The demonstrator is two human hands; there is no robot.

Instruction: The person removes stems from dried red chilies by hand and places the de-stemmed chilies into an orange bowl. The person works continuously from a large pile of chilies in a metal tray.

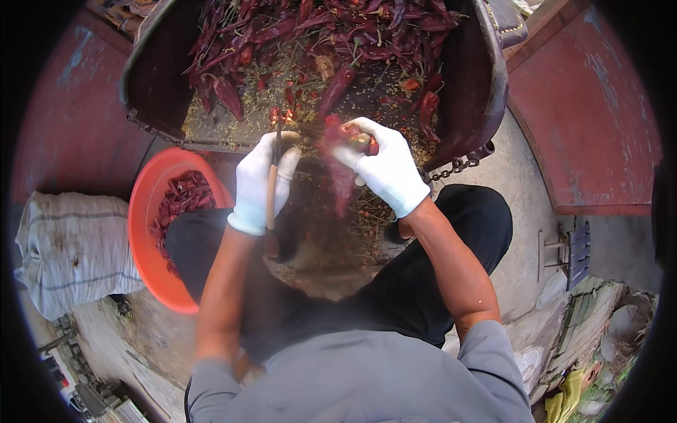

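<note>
My left hand (267, 177), in a white glove, holds a thin-bladed tool with a wooden handle (272, 195), blade pointing away from me. My right hand (381, 161), also gloved, grips a bunch of cut red chilies (346, 143); their open ends show, and one blurred chili hangs below. Both hands are above the near edge of a dark metal cart bed (153, 79). In it lie a heap of dried red chilies (317, 26), loose yellow seeds (254, 95) and stems. One whole chili (336, 90) lies just beyond my right hand.
An orange plastic basin (140, 227) with chili pieces stands left of my legs, beside a stuffed white striped sack (79, 248). Chains (456, 168) hang at the cart's near corners. Stems litter the ground between my feet. A small slatted chair (577, 256) stands at the right.
</note>
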